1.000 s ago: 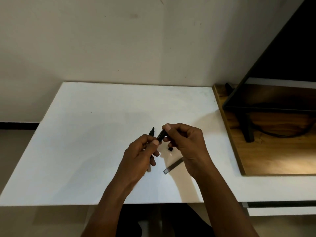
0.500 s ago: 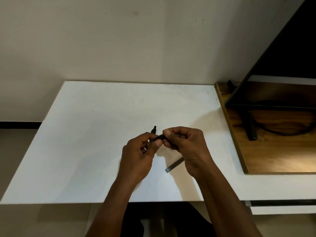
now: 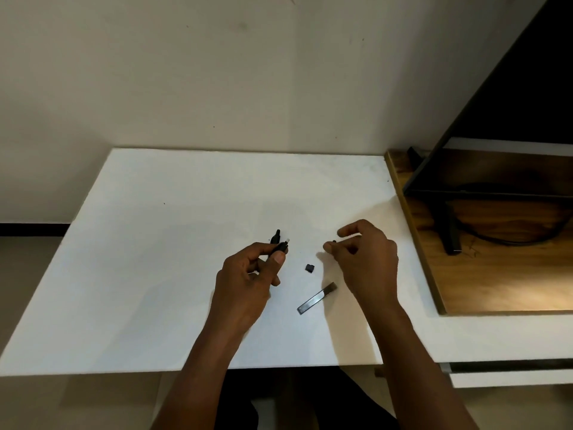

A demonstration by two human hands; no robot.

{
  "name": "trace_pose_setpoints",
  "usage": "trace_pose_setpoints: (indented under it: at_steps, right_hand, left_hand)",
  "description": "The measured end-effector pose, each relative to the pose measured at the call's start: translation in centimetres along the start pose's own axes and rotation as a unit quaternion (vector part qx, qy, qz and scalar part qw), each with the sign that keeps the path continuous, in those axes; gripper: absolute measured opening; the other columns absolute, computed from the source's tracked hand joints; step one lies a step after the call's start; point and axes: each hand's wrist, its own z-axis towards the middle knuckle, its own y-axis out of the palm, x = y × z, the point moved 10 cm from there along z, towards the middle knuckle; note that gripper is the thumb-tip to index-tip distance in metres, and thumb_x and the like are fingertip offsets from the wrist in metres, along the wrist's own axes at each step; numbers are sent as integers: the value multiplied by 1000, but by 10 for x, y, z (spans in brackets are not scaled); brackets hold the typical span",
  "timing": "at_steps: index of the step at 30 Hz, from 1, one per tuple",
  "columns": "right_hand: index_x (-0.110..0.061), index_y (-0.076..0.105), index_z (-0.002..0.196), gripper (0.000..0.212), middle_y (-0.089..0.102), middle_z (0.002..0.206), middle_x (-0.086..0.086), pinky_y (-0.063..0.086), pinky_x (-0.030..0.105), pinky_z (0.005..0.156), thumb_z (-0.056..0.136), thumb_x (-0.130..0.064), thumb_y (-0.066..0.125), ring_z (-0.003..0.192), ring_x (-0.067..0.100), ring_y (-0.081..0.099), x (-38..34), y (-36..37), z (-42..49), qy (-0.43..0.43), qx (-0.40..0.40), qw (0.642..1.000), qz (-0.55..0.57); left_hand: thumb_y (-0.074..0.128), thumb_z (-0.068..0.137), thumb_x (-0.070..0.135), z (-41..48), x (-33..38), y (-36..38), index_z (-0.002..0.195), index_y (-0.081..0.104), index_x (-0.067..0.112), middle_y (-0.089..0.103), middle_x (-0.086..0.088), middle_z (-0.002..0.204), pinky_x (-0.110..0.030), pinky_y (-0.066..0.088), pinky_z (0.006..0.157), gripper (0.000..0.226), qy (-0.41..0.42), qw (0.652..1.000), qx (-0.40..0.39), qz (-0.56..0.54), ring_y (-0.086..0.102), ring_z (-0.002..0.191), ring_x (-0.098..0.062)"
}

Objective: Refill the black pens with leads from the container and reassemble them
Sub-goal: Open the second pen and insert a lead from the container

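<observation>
My left hand point(image 3: 248, 276) grips a black pen point(image 3: 281, 246) between thumb and fingers, its pale open end pointing up and right. A second black pen part point(image 3: 275, 236) lies on the white table point(image 3: 155, 274) just behind it. My right hand point(image 3: 366, 259) hovers to the right, pinching a tiny black piece point(image 3: 333, 241) between thumb and finger. A small dark cap point(image 3: 309, 268) lies on the table between my hands. The slim dark lead container point(image 3: 317, 298) lies flat below my right hand.
A wooden desk surface point(image 3: 496, 274) adjoins the table on the right, with a black monitor stand point(image 3: 449, 234) and cable on it. A plain wall stands behind the table. The table's front edge runs just under my forearms.
My hands have come apart: the right one drew away to the right with a tiny black piece, while the left kept the pen. The small dark cap now shows on the table.
</observation>
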Motion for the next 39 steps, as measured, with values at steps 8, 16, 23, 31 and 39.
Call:
trace_pose_setpoints:
  at_steps: [8, 16, 23, 31, 39]
  right_hand:
    - [-21, 80, 84, 4, 73, 85, -6, 35, 17, 56, 80, -21, 79, 76, 13, 63, -5, 19, -5, -33, -53, 990, -128]
    - [-15, 79, 99, 13, 77, 89, -3, 46, 9, 73, 87, -14, 75, 77, 4, 65, -5, 1, -2, -35, 22, 999, 17]
    - [-15, 81, 91, 8, 78, 78, 5, 54, 25, 64, 85, -21, 78, 64, 15, 68, -19, 37, -12, 32, -175, 945, 273]
    - [-9, 80, 90, 7, 77, 79, 14, 54, 25, 65, 87, -14, 76, 73, 21, 69, -15, 51, -18, 54, -220, 933, 280]
    - [5, 71, 95, 9, 73, 77, 14, 58, 22, 63, 92, -1, 65, 67, 18, 69, 3, 45, -14, 153, -152, 892, 397]
  left_hand:
    - [66, 89, 41, 1, -3, -2, 95, 75, 37, 71, -3, 70, -45, 57, 71, 11, -4, 1000, 12, 7, 66, 68, -24]
    - [66, 89, 42, 2, -7, -5, 94, 74, 36, 67, 6, 59, -32, 51, 62, 10, -8, 1000, 13, 19, 62, 59, -11]
    - [68, 88, 42, 3, -4, -2, 97, 74, 37, 69, 5, 61, -31, 55, 64, 11, 1, 999, 4, 40, 68, 61, -16]
    - [67, 88, 41, 1, 2, 6, 94, 71, 42, 69, 11, 60, -9, 44, 48, 7, 12, 998, -26, 53, 64, 55, -1]
    - [67, 91, 34, -1, 1, 11, 93, 73, 37, 68, 11, 59, -12, 43, 51, 7, 10, 998, -47, 47, 60, 53, 0]
